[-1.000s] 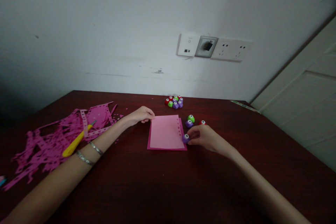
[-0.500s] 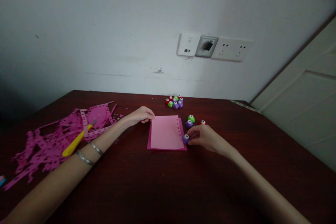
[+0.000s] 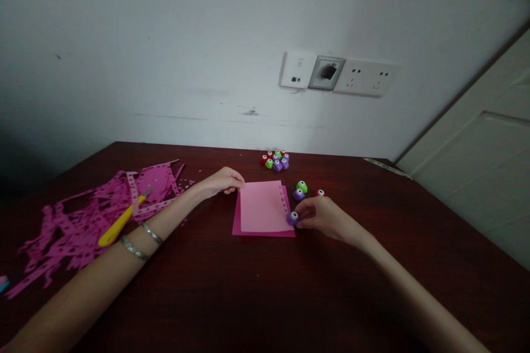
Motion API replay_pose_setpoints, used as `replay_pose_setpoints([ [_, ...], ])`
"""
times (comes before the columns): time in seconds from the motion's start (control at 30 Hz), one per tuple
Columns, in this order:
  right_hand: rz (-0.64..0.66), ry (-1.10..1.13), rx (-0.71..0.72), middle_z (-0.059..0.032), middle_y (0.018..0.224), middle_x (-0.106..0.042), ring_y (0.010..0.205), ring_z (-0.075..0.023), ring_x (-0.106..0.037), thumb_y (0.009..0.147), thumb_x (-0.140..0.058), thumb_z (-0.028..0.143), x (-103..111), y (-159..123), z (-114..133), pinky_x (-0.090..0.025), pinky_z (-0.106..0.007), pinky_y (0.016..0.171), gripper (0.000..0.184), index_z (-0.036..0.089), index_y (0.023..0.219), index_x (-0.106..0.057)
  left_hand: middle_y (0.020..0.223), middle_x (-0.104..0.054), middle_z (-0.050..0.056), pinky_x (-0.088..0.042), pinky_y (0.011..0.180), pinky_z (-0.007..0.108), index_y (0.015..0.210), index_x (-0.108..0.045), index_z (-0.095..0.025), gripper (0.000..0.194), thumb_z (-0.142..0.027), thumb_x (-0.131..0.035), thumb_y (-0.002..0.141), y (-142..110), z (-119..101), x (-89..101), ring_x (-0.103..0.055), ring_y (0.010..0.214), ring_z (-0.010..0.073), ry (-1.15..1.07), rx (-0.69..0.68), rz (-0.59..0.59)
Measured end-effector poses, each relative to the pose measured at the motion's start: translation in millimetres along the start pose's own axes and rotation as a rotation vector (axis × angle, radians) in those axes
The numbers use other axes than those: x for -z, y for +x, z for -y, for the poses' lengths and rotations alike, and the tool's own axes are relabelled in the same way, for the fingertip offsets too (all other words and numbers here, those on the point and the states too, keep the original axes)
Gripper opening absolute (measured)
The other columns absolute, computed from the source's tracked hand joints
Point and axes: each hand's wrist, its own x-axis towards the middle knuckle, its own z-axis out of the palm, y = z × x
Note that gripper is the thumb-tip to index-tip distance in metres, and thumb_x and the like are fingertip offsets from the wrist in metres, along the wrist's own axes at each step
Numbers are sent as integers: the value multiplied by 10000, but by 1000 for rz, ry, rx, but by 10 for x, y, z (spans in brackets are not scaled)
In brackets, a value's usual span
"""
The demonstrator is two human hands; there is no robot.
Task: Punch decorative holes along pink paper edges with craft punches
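A light pink paper sheet (image 3: 263,207) lies on a darker pink sheet (image 3: 237,226) in the middle of the dark wooden table (image 3: 256,298). My left hand (image 3: 223,181) pinches the light sheet's far left corner. My right hand (image 3: 321,214) is closed on a small purple paper punch (image 3: 293,218) at the sheet's right edge, where a row of small holes runs. Just beyond my right hand sit a green punch (image 3: 301,186), a purple punch (image 3: 298,194) and a red punch (image 3: 318,193).
A cluster of several small coloured punches (image 3: 275,160) sits near the wall. A heap of punched pink paper strips (image 3: 95,215) with a yellow-handled cutter (image 3: 118,225) lies at the left. Wall sockets (image 3: 339,74) hang above; a door (image 3: 480,149) stands at the right.
The light pink sheet has shifted slightly right and up over the darker sheet. My right hand with the purple punch has barely moved.
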Motion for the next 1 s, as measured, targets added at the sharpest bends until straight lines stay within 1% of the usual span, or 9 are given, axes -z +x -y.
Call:
replay_pose_setpoints([
  [0.23, 4, -15, -7, -56, 827, -706, 770, -175, -661, 655, -665, 112, -39, 6, 41, -530, -276, 724, 194, 133, 848, -674, 519, -529, 0, -202, 379, 209, 689, -626, -104, 102, -186, -629, 628, -23, -27, -30, -365, 401, 46, -7, -10, 0],
  [0.47, 7, -23, 21, -52, 831, -701, 774, -178, -651, 663, -673, 141, -76, 52, -50, -517, -292, 734, 205, 144, 868, -677, 499, -497, -19, -214, 379, 202, 703, -618, -119, 117, -217, -636, 641, 12, 31, -42, -373, 411, 50, 31, -39, 7],
  [0.63, -15, -100, 26, -46, 818, -696, 757, -178, -643, 667, -684, 175, -92, 67, -67, -507, -291, 710, 199, 155, 865, -685, 491, -490, -25, -231, 389, 204, 730, -608, -128, 140, -253, -622, 670, 49, 65, -48, -374, 411, 60, 127, -55, -16],
  [0.7, -11, -100, 29, -46, 820, -695, 752, -174, -641, 671, -682, 179, -94, 70, -71, -506, -282, 702, 207, 155, 877, -684, 514, -512, -17, -271, 413, 208, 737, -596, -128, 131, -252, -587, 696, 56, 60, -65, -403, 427, 71, 210, -86, -33],
  [0.8, -5, -95, 28, -53, 813, -695, 745, -177, -642, 671, -679, 178, -101, 85, -102, -507, -281, 692, 206, 147, 875, -683, 666, -594, 37, -383, 538, 239, 803, -591, -123, 170, -265, -560, 715, 19, 15, -135, -521, 578, 126, 474, -176, -144],
  [0.87, -8, -98, 35, -56, 815, -695, 745, -179, -641, 677, -675, 178, -105, 93, -123, -506, -286, 692, 203, 145, 877, -681, 865, -613, 98, -418, 700, 302, 932, -583, -115, 270, -297, -542, 737, -47, -39, -226, -555, 802, 201, 728, -281, -267],
  [0.9, -11, -100, 37, -57, 815, -694, 744, -178, -641, 678, -673, 177, -106, 93, -126, -506, -286, 691, 203, 143, 879, -680, 983, -591, 129, -403, 784, 343, 1017, -562, -113, 334, -317, -523, 756, -90, -69, -283, -527, 925, 240, 850, -342, -311],
  [0.93, -13, -101, 41, -59, 818, -694, 745, -176, -640, 681, -671, 173, -105, 90, -123, -506, -285, 693, 208, 141, 887, -678, 1094, -548, 156, -368, 861, 381, 1093, -532, -110, 392, -337, -502, 776, -136, -97, -346, -475, 1036, 273, 945, -400, -318],
  [1.0, -10, -97, 40, -58, 817, -695, 748, -172, -642, 683, -665, 159, -99, 75, -98, -508, -281, 699, 210, 137, 892, -677, 1288, -410, 192, -285, 959, 427, 1230, -441, -108, 536, -420, -479, 796, -224, -138, -475, -329, 1203, 320, 1052, -470, -208],
])
